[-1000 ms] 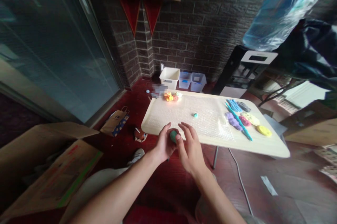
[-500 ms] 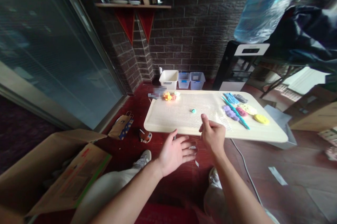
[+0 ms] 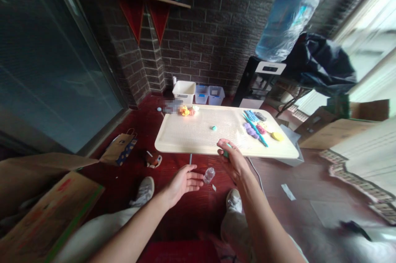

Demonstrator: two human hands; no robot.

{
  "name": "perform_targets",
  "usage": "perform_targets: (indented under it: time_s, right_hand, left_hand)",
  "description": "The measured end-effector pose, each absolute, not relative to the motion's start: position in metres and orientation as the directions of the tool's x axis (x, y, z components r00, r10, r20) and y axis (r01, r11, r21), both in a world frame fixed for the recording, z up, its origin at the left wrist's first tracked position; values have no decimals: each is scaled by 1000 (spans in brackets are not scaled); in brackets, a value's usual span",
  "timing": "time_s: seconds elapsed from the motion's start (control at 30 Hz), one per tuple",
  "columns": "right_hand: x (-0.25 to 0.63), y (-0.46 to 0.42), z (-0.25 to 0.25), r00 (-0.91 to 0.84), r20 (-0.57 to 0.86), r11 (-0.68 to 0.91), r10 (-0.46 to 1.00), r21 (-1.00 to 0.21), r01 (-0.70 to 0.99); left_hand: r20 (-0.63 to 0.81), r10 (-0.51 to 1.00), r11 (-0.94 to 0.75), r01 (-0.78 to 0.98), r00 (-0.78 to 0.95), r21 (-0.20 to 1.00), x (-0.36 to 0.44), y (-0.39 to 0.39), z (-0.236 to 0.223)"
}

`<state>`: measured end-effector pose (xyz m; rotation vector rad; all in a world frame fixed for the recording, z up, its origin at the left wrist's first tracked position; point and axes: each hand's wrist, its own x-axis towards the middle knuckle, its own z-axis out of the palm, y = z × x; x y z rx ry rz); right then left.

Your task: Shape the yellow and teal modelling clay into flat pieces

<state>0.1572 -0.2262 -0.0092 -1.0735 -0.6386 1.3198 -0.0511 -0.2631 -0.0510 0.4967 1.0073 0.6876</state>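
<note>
- Cream table (image 3: 278,149): stands ahead, bubble wrap (image 3: 185,131) across much of its top.
- Right hand (image 3: 234,158): near the table's front edge, fingers curled around a green clay lump (image 3: 227,150).
- Left hand (image 3: 183,182): spread wide, fingers extended, well apart from that lump.
- Turquoise clay strip (image 3: 262,139): lies at table right, beside purple clay (image 3: 251,130).
- Small turquoise clay ball (image 3: 214,128): sits mid-table on the wrap.

From the centre of the worktop (image 3: 283,151), a lump (image 3: 214,128) lies at nine o'clock on the bubble wrap (image 3: 192,131), clay (image 3: 251,131) at three, a figure (image 3: 185,110) at ten. On the floor, bins (image 3: 185,97) stand at eleven, dispenser (image 3: 254,83) at one, bag (image 3: 117,147) at nine.
</note>
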Motion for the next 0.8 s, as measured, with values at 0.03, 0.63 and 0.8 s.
perform_targets:
  time_s: [0.03,0.63,0.8]
  right_hand:
    - [157,-226,-11,183,-193,-96,964,-895,-435]
    - [111,-212,-37,162,-246,-206,956,-951,-229]
    - [115,-202,-34,224,-146,-131,964,-988,-77]
  left_hand:
    - [-580,730,680,-302,363,668,-51,-261,-49]
    - [-567,772,636,-371,288,676,-74,-223,-52]
    - [-596,752,657,-393,281,643,-75,-216,-62]
